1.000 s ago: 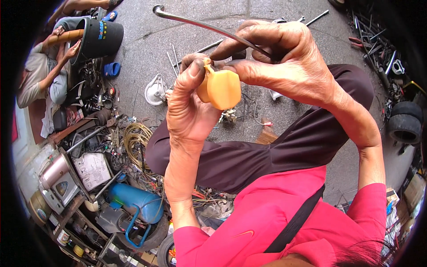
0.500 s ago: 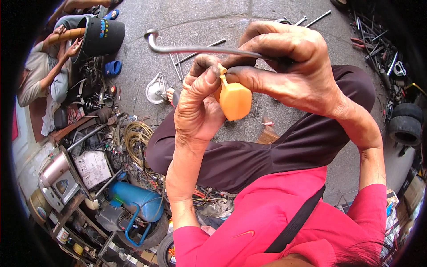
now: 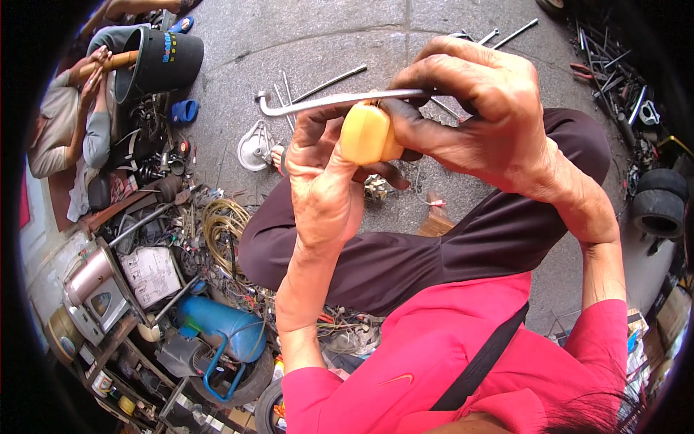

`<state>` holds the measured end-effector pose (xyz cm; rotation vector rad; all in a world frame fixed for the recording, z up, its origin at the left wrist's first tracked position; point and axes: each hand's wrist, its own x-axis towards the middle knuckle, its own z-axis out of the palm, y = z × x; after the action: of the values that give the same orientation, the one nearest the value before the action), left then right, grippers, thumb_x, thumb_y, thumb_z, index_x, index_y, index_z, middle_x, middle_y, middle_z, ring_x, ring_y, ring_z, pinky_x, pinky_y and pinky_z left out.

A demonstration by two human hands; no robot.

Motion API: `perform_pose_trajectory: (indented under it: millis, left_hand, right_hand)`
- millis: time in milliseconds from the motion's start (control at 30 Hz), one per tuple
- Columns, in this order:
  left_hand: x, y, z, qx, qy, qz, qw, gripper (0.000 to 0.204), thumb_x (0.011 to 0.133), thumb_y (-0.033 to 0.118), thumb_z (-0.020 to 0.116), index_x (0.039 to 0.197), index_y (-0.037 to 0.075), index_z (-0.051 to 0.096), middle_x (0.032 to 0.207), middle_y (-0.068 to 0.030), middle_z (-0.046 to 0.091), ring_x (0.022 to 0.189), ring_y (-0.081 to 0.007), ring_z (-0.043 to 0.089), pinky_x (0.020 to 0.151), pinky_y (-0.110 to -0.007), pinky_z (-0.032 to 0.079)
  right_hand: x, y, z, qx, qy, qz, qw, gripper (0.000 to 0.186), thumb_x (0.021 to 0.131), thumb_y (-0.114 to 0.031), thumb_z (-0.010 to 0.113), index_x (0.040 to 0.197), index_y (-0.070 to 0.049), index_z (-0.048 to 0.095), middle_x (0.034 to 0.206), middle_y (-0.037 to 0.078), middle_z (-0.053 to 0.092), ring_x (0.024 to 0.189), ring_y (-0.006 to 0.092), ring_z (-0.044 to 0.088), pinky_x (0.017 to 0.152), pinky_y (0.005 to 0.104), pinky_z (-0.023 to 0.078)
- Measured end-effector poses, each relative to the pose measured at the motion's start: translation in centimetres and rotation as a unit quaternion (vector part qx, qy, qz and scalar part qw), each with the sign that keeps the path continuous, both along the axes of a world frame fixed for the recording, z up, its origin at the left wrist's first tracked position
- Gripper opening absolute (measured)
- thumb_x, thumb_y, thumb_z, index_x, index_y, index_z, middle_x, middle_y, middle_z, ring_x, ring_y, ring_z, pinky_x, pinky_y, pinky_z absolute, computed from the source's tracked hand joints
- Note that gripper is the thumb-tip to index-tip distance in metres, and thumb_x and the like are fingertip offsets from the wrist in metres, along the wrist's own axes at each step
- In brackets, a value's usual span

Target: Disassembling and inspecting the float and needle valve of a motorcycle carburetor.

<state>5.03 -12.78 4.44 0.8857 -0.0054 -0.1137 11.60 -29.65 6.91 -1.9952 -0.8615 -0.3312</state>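
Above my lap I hold a small, rounded orange plastic piece (image 3: 365, 134), its smooth face turned up. The fingers of my left hand (image 3: 325, 184) are closed around its left side, with the thumb along its lower edge. My right hand (image 3: 484, 119) grips a slim bent metal rod (image 3: 325, 102) between its fingers. The rod crosses just above the orange piece, and its hooked end points left. The right thumb and fingertips also press against the piece's right side. Fingers hide its underside and the right end of the rod.
Beyond my hands, metal rods (image 3: 334, 81) and a round metal part (image 3: 255, 146) lie on the pavement. At left are a black bucket (image 3: 165, 72), another person (image 3: 69, 116) and a blue tank (image 3: 228, 329). Tools (image 3: 614, 61) and tires (image 3: 659, 202) line the right.
The orange piece has been turned over and raised slightly; its narrow tab no longer shows. The rod's hooked end has dropped lower and nearer the piece. The other person's hands have come together.
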Motion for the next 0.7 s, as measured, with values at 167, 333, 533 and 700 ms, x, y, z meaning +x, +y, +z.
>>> perform_pose_trajectory:
  millis: [167,333,533,700]
  left_hand:
    - [0.2,-0.1,0.5,0.054,0.002,-0.002,0.999,0.031,0.085,0.008,0.057,0.113,0.001,0.048,0.105,-0.0137,0.057,0.083,-0.0213,0.062,0.058,-0.034,0.058]
    - [-0.1,0.3,0.2,0.013,0.129,0.001,0.992,0.027,0.083,0.006,0.058,0.109,0.004,0.051,0.098,-0.0112,0.060,0.080,-0.0214,0.063,0.059,-0.034,0.056]
    - [0.7,1.2,0.8,-0.107,0.273,-0.029,0.956,0.021,0.085,0.013,0.053,0.103,0.002,0.054,0.083,-0.0104,0.063,0.068,-0.0213,0.064,0.055,-0.028,0.052]
    - [0.8,1.6,1.2,-0.121,0.274,-0.025,0.954,0.020,0.085,0.015,0.054,0.100,0.002,0.055,0.082,-0.0109,0.064,0.068,-0.0209,0.064,0.055,-0.026,0.051]
  right_hand:
    - [0.4,-0.1,-0.3,-0.010,0.016,-0.015,1.000,0.019,0.063,-0.004,0.072,0.079,0.003,0.062,0.069,0.009,0.060,0.059,0.0158,0.060,0.052,0.0232,0.046]
    - [0.3,0.3,0.1,0.007,0.106,-0.008,0.994,0.017,0.067,-0.004,0.070,0.079,0.004,0.061,0.065,0.009,0.059,0.058,0.0100,0.057,0.052,0.0215,0.044]
    - [0.7,-0.2,0.7,0.069,0.435,0.013,0.898,0.015,0.079,-0.013,0.067,0.082,0.002,0.065,0.064,-0.002,0.058,0.059,0.0020,0.050,0.053,0.0178,0.042]
    - [0.9,-0.6,0.0,0.109,0.479,0.048,0.870,0.020,0.077,-0.015,0.070,0.090,0.001,0.066,0.073,0.003,0.064,0.068,0.0070,0.059,0.064,0.0205,0.048]
